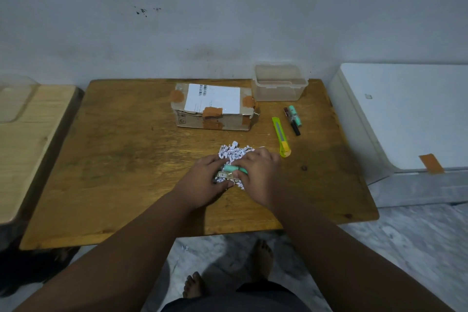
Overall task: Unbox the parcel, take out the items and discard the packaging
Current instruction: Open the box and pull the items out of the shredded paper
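Here our left hand [207,181] and right hand [262,172] curl their fingers round a teal wrapped item [231,167], probably to free it from the shredded paper [234,151] heaped just beyond the fingertips. Right of them lies the yellow cutter [280,135], set aside. Farther off sits the parcel box [215,111], beside a clear tub [279,83].

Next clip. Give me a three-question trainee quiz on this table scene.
1. True or false: the utility knife lies on the table, outside the clear plastic container.
2. The left hand and right hand grip: A) the utility knife, B) a green tube amid shredded paper, C) the clear plastic container?
3. Fill in: the cardboard box has tape patches coloured ___.
Key: 1 true; 2 B; 3 orange.
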